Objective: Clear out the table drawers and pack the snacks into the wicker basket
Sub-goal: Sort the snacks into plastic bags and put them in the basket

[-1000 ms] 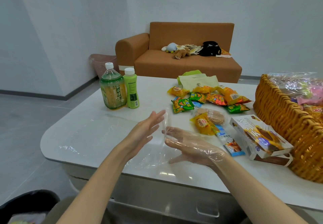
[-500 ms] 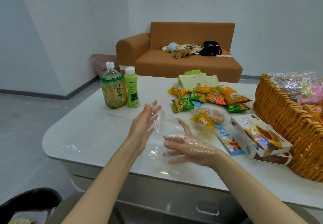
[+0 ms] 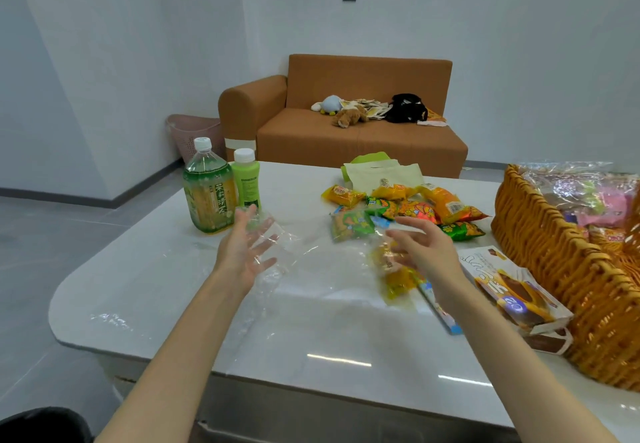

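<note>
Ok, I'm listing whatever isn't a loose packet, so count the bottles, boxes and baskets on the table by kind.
Bottles: 2, a tea bottle and a green bottle
Snack box: 1
Wicker basket: 1
Total: 4

Bright, even, cool-white light fills the room and leaves only faint soft shadows, with thin white glare streaks on the glossy table (image 3: pixel 346 335) near its front edge, slight motion blur on the left hand (image 3: pixel 242 250) and right hand (image 3: pixel 424 250), and wide-angle bending toward the picture's edges.
</note>
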